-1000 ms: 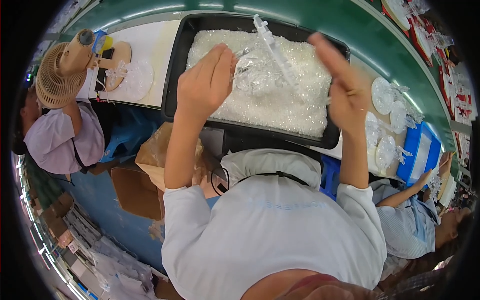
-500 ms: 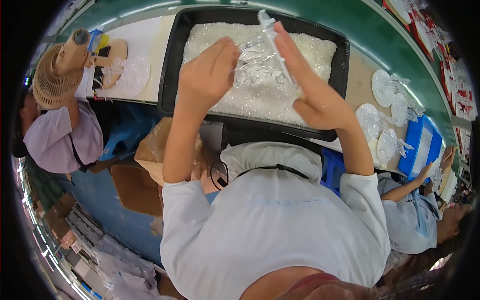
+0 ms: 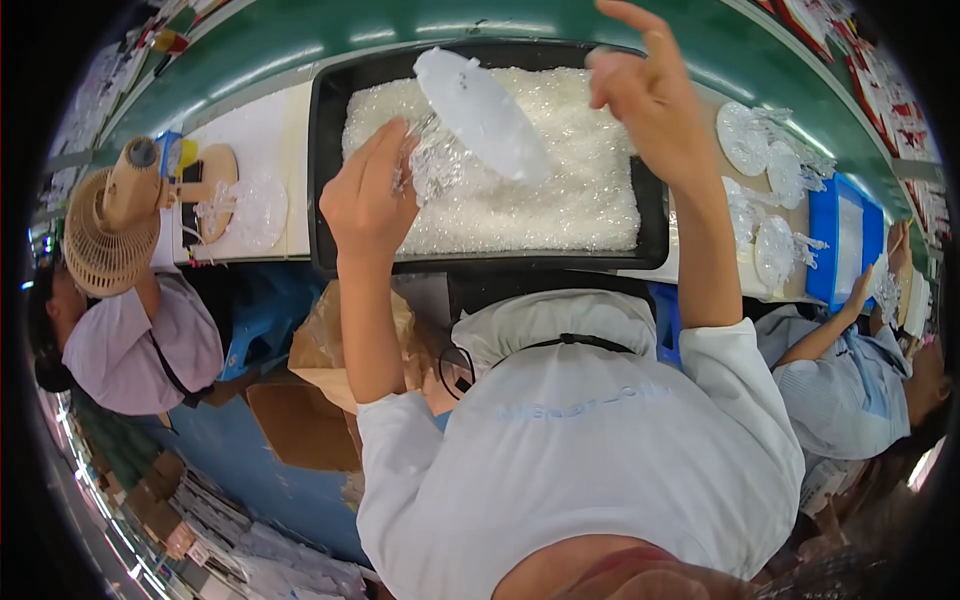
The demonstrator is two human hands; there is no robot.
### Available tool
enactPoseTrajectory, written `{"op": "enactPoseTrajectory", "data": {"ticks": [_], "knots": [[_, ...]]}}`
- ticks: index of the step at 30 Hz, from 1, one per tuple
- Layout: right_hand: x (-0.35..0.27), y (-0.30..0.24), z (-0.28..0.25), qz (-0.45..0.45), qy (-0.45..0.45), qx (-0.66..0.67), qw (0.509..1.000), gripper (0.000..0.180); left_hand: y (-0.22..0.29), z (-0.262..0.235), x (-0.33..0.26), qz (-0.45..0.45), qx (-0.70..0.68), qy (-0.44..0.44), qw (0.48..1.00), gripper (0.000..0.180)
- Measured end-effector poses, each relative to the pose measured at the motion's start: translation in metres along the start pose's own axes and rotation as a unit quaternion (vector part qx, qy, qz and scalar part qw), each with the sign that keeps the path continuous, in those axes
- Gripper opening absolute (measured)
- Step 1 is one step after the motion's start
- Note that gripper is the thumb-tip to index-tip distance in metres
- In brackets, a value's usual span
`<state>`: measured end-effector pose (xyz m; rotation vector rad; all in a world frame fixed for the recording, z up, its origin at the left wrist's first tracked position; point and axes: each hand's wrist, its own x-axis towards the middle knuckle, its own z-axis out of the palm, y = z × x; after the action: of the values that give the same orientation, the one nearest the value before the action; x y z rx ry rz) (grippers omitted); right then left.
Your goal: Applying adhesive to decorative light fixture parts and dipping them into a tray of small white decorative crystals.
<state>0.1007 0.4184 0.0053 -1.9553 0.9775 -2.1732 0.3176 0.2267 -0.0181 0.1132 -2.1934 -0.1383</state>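
My left hand [image 3: 368, 195] is closed round the clear branched part of a plastic ornament, over the left side of the black tray [image 3: 652, 220]. The ornament's round frosted disc [image 3: 485, 120] tilts up to the right of that hand, its broad face toward me. Glittering white grains [image 3: 560, 205] fill the tray beneath. My right hand [image 3: 650, 100] is raised over the tray's far right corner, apart from the disc. Its index finger stretches out and the others are loosely bent, with nothing between them.
Clear disc-shaped pieces [image 3: 775, 252] lie right of the tray, near a blue bin [image 3: 845, 245] and a co-worker's hand. On the left, another person sits behind a tan fan [image 3: 115, 220], near a similar clear piece [image 3: 258, 212]. A cardboard box [image 3: 305, 425] stands below the table.
My right hand has come off the disc and moved up and right. The left hand has shifted left and lower with the ornament, whose disc now turns its face toward me.
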Motion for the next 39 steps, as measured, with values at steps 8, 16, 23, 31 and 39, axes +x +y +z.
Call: {"op": "enactPoseTrajectory", "data": {"ticks": [8, 16, 23, 31, 39], "knots": [[0.008, -0.039, 0.025, 0.237, 0.082, -0.239, 0.938, 0.085, 0.002, -0.005, -0.018, -0.049, -0.035, -0.021, 0.998, 0.045], [-0.024, -0.025, 0.011, 0.341, 0.282, 0.065, 0.894, 0.050, 0.000, -0.004, -0.020, -0.064, -0.056, -0.064, 0.994, 0.050], [-0.018, -0.020, 0.031, 0.348, 0.303, -0.166, 0.871, 0.058, 0.000, -0.004, -0.021, -0.044, -0.059, -0.057, 0.996, 0.050], [-0.005, -0.043, 0.018, 0.346, 0.090, -0.243, 0.902, 0.037, 0.001, -0.006, -0.015, -0.027, -0.079, -0.059, 0.995, 0.038], [-0.009, -0.028, 0.063, 0.331, 0.160, -0.082, 0.926, 0.004, 0.005, -0.005, -0.012, -0.017, -0.121, -0.080, 0.989, 0.038]]}}
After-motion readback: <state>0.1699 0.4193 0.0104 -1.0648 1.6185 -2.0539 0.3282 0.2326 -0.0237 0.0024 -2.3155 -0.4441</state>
